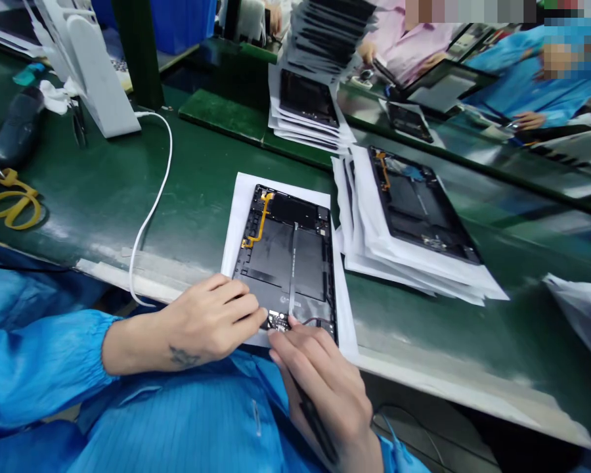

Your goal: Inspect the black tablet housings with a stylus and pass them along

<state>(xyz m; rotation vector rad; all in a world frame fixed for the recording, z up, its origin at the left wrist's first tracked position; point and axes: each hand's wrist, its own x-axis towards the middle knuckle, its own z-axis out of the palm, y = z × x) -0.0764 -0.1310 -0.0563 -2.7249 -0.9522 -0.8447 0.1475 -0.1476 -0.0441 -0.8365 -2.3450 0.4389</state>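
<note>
Left hand [211,322] open, fingers resting on lower edge of open tablet [285,263]; right hand [320,387] gripping black pen-shaped tool [315,420] near small circuit board [278,320]. Tablet on paper sheet [236,223], on surface [192,197]. Risk: tool slip snagging thin wire [315,322], scratching board.

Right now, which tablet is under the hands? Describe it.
On the green workbench, find the white sheet at the front edge. The open-backed black tablet on it sits under the left hand and right hand, alone on its sheet, unlike the stacked tablets behind.

My blue striped smock [177,420], elastic at the cuff [66,355], and a dark tattoo [184,358] on my left wrist [138,345].
</note>
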